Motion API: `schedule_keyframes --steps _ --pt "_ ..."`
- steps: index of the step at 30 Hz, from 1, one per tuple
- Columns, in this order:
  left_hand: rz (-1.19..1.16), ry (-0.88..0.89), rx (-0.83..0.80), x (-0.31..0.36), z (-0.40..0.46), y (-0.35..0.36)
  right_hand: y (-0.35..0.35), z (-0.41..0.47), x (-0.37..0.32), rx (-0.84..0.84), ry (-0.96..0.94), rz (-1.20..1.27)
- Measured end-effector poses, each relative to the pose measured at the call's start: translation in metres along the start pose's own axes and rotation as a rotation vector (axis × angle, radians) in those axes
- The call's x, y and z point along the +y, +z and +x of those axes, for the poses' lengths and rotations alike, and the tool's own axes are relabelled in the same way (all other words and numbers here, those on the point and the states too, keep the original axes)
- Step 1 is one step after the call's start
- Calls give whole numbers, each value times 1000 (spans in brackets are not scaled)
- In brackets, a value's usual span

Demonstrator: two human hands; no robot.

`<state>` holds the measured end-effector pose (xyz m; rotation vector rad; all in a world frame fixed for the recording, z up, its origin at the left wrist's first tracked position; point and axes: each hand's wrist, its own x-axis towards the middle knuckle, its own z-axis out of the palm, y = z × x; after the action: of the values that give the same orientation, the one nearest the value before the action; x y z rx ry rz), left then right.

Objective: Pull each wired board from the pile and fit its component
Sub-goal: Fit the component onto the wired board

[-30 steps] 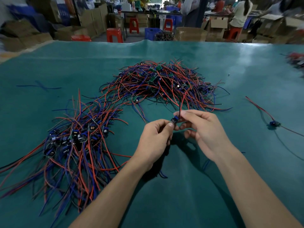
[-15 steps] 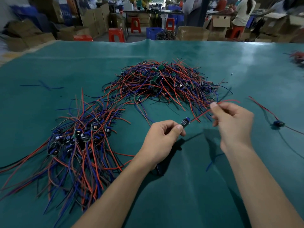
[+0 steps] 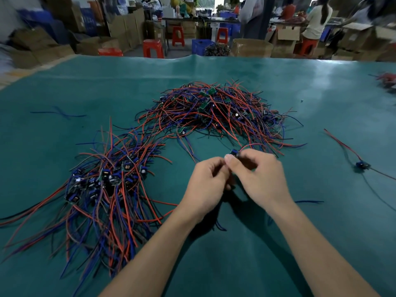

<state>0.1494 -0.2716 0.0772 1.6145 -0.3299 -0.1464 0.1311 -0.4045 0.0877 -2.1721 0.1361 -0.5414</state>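
My right hand has come back in from the side and now meets my left hand, both pinching the small board at my fingertips. Its red wire loops just beyond my right hand toward the far pile, so I judge I'm fitting the part now

Counter — covered in teal cloth. Far pile: red and blue wires tangled with small green boards, centre of the counter. Near pile: wired boards with dark components, wires trailing toward the near-left edge. Left hand and right hand: close together just in front of the far pile, fingers curled, pinching a small wired board between them — a red wire arcs from it. Single wired board: lying well apart at right. Loose blue wire: far left. Beyond: cartons, red stools.
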Motion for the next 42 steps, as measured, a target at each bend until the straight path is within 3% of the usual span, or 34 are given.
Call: schedule_keyframes --steps 6,9,11,13,16,18,20,24,28,35,42 --pt "9 13 -191 2 -4 0 -24 10 -7 275 -67 182" --pt "161 55 -176 -3 -4 1 -46 20 -35 435 -54 337" --pt "268 85 -131 -6 -3 2 -50 24 -70 341 -55 535" --pt "269 65 -106 -7 -2 4 -42 26 -107 136 -102 581" --pt "192 45 -64 -7 -2 4 -17 33 -155 -200 -187 459" --pt "183 69 -42 -8 -3 3 4 41 -172 -445 -203 208" --pt "206 52 -51 -9 -2 3 17 53 -169 -578 -146 -13" --pt "217 21 -35 -12 3 4 8 92 -101 -357 -52 -406" --pt "204 60 -5 -14 4 5 -14 99 -20 -162 261 -699" --pt "146 2 12 -16 5 5 -13 101 25 -80 350 -644" --pt "164 5 11 -17 6 3 -24 106 23 -265 317 -639"
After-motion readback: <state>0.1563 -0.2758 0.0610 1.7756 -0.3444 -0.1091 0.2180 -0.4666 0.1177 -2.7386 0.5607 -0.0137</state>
